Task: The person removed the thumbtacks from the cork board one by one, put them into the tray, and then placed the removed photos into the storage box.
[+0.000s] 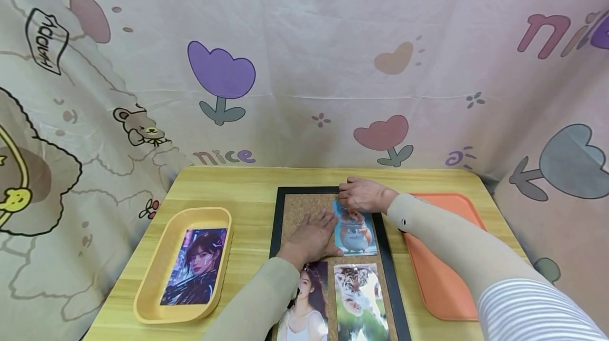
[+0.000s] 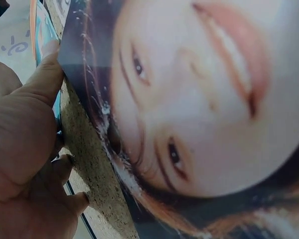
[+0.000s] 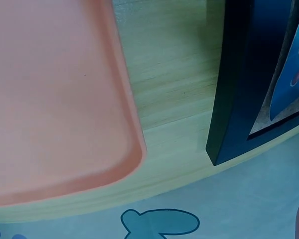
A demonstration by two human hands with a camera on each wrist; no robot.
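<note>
A cork board point(image 1: 300, 204) in a black frame lies on the table. Near its top right is a blue picture card point(image 1: 357, 238) of a cartoon animal. My left hand point(image 1: 311, 238) rests on the cork with straight fingers, its thumb at the card's lower left edge. Over the card's top edge is my right hand point(image 1: 363, 194), its fingers bent downward; I cannot tell what is under the fingertips. Below lie a tiger picture point(image 1: 359, 298) and a portrait of a woman point(image 1: 309, 309), which fills much of the left wrist view and is partly covered by my left sleeve in the head view.
Left of the board stands a yellow tray point(image 1: 147, 288) holding a purple-toned portrait card point(image 1: 197, 267). An orange tray point(image 1: 447, 283) sits on the right, partly under my right arm. A patterned curtain point(image 1: 304, 66) hangs behind the wooden table point(image 1: 252, 182).
</note>
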